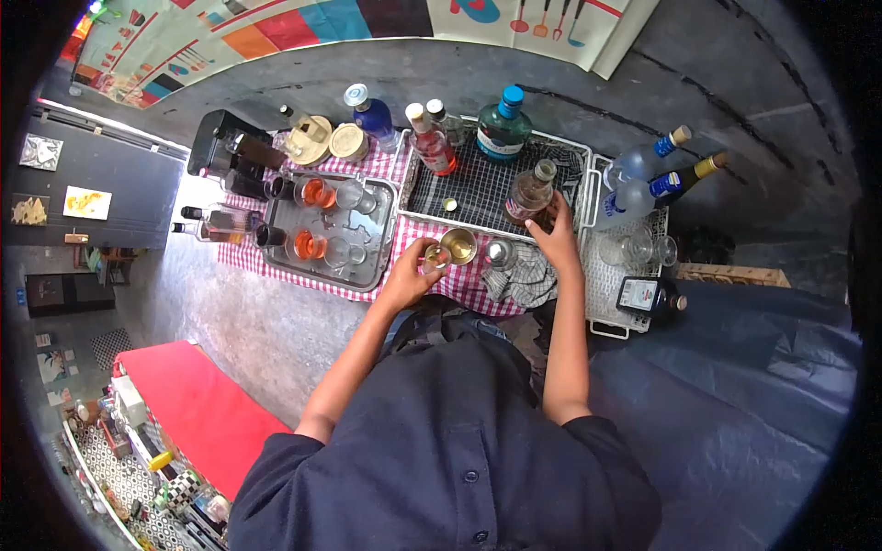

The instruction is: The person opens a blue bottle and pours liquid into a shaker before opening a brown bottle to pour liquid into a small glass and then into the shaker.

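My left hand (408,277) is closed around a small clear cup (436,258), held beside a round metal cup (459,245). What the small cup contains is too small to tell. My right hand (555,235) grips the lower part of a clear glass bottle (530,195) with a pinkish label, which stands upright at the front of the black mesh rack (487,197). No cap shows on its neck. A small round cap (449,204) lies on the mesh. Between my hands a silver shaker piece (500,253) stands near a crumpled striped cloth (527,274).
At the left a grey tray (372,266) carries several glasses, some with red-orange liquid. Around it stand several bottles. A pink bottle (431,142) and a teal bottle (504,126) stand on the rack. To the right, a white basket (602,303) holds bottles and glasses.
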`<move>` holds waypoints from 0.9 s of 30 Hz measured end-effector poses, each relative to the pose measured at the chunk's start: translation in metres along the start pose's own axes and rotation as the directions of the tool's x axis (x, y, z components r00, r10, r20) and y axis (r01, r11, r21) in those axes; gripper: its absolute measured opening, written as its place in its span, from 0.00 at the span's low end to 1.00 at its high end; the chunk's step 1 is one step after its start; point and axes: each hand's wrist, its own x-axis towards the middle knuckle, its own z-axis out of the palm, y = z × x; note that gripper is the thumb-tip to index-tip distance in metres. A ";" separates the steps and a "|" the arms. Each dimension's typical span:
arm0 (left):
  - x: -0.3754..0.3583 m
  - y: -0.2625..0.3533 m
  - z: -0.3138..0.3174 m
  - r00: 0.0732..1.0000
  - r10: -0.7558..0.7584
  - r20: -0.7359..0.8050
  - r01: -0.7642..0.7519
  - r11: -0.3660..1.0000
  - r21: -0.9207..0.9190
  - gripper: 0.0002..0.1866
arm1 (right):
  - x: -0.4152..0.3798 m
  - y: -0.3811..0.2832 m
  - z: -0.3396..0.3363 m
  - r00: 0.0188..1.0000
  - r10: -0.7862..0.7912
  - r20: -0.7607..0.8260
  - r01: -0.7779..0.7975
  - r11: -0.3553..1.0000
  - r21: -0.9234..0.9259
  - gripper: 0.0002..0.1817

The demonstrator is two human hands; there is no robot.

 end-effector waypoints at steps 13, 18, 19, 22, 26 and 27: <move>0.017 -0.003 0.011 1.000 0.002 0.019 -0.004 0.997 0.074 0.30 | -0.126 0.039 0.017 0.991 -0.103 0.083 0.099 0.994 0.048 0.37; 0.025 0.000 0.010 0.999 -0.026 0.048 0.020 0.992 0.124 0.29 | -0.122 0.038 0.011 0.992 -0.062 0.111 0.060 0.998 0.021 0.45; 0.026 0.002 0.010 0.998 -0.028 0.054 0.021 0.992 0.128 0.29 | -0.121 0.036 0.010 0.991 -0.035 0.130 0.036 0.999 -0.006 0.47; 0.028 0.001 0.010 0.999 0.011 0.053 -0.016 0.995 0.102 0.29 | -0.117 0.036 0.013 0.985 0.006 0.173 0.009 0.997 -0.081 0.50; 0.031 0.004 0.009 0.997 -0.020 0.071 0.008 0.987 0.161 0.30 | -0.114 0.032 0.015 0.973 0.067 0.220 -0.044 0.993 -0.109 0.53; 0.031 0.006 0.009 0.997 -0.026 0.073 0.013 0.985 0.173 0.30 | -0.114 0.036 0.016 0.973 0.063 0.224 -0.041 0.994 -0.102 0.53</move>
